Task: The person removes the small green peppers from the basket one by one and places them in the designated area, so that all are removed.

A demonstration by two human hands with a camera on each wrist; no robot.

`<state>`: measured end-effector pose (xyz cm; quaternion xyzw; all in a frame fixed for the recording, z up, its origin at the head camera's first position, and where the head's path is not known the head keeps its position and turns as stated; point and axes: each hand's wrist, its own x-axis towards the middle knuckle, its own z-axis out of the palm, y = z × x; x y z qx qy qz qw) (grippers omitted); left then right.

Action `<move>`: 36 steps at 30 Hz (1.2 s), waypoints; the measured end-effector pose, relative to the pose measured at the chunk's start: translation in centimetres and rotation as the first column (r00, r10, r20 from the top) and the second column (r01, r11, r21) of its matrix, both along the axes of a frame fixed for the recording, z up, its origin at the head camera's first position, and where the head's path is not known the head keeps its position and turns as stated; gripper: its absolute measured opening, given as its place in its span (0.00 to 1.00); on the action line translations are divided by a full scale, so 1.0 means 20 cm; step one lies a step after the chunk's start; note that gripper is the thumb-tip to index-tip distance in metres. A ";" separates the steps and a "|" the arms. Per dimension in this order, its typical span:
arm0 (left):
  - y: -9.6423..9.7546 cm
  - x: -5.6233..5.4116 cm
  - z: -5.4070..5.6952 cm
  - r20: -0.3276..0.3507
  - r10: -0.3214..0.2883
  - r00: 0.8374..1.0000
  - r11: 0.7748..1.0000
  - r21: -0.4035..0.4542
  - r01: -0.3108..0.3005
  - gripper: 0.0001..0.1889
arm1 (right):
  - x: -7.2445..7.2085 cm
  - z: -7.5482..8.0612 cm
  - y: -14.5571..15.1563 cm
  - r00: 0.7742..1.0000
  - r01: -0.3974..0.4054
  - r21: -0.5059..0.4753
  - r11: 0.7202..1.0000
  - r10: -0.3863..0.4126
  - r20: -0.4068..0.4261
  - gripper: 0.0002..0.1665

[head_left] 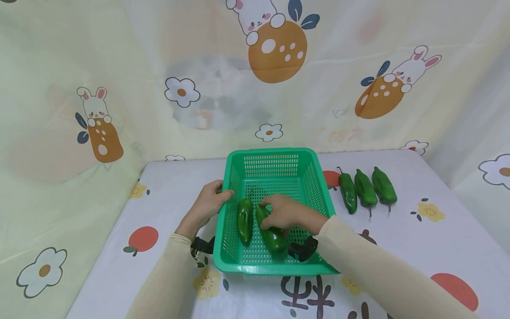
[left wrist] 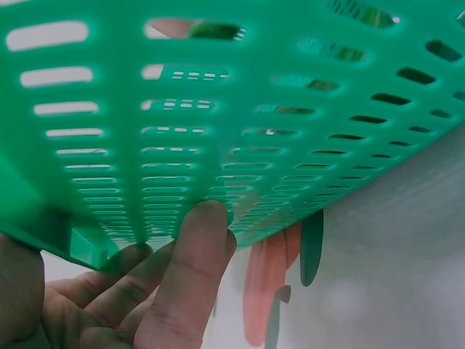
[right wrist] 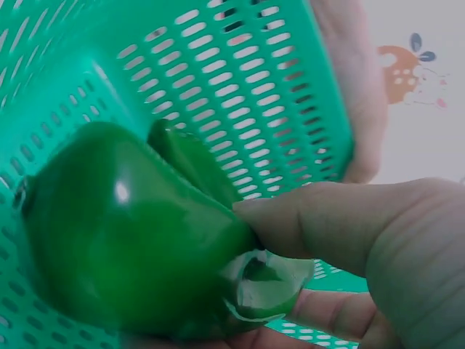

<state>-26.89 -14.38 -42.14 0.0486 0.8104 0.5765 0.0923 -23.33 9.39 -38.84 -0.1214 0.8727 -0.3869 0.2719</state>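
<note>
A green plastic basket (head_left: 275, 268) with slotted walls stands on the table. My left hand (head_left: 207, 201) grips its left rim, thumb over the edge; in the left wrist view the fingers (left wrist: 192, 269) lie against the outer wall. Inside the basket, my right hand (head_left: 284, 212) holds a green pepper (head_left: 274, 239) between thumb and fingers. The right wrist view shows this held pepper (right wrist: 131, 233) large and glossy, the thumb pressed on its side. Just left of it another green pepper (head_left: 245, 221) lies lengthwise along the basket floor, its stem toward the back.
To the right of the basket, three green peppers lie side by side: a left one (head_left: 348, 192), a middle one (head_left: 365, 188) and a right one (head_left: 384, 186). The table wears a printed cloth (head_left: 171, 283). A patterned curtain (head_left: 223, 110) hangs behind it.
</note>
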 end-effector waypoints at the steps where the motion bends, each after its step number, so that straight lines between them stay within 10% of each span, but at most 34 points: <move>1: 0.00 0.00 0.00 0.003 0.001 1.000 1.000 0.002 -0.001 0.23 | 0.00 0.01 0.01 1.000 -0.002 -0.006 1.000 0.002 -0.009 0.42; 36: 0.00 0.00 0.00 -0.016 -0.020 1.000 1.000 0.012 0.020 0.24 | 0.03 0.17 0.37 0.985 0.146 -0.160 0.976 -0.159 -0.073 0.46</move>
